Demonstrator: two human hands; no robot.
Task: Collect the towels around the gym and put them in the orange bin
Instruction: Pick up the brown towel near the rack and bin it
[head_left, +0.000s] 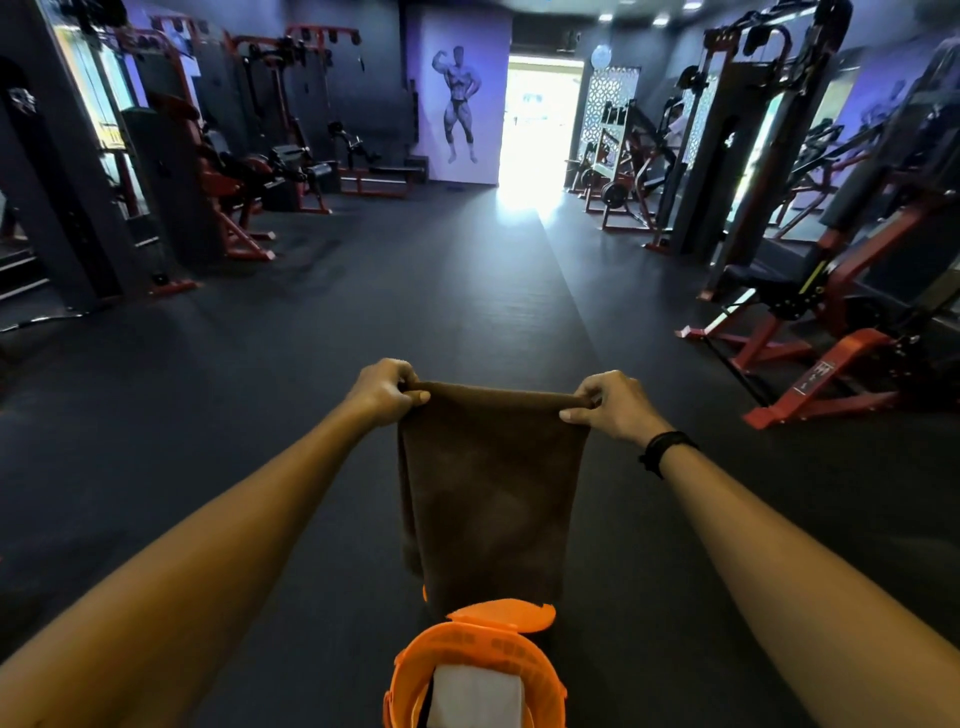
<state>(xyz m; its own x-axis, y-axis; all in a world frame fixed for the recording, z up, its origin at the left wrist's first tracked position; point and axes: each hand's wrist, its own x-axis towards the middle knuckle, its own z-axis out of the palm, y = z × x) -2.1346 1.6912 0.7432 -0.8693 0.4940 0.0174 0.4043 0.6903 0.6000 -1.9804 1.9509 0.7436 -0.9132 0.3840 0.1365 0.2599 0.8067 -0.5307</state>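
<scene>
A brown towel (491, 493) hangs flat above the orange bin (415, 675) (white towel (475, 696) inside).

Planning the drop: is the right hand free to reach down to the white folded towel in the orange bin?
Probably not yet: the right hand and left hand both pinch the brown towel hanging over the orange bin, though the white towel lies uncovered.

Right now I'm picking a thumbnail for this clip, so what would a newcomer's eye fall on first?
First, the brown towel stretched out at centre frame, its top corners pinched by the left hand and the right hand. Just below it, at the bottom edge, stands the orange bin with its lid open and a white towel already inside. Beyond, a bright doorway glares at the far end of the dark floor.
</scene>
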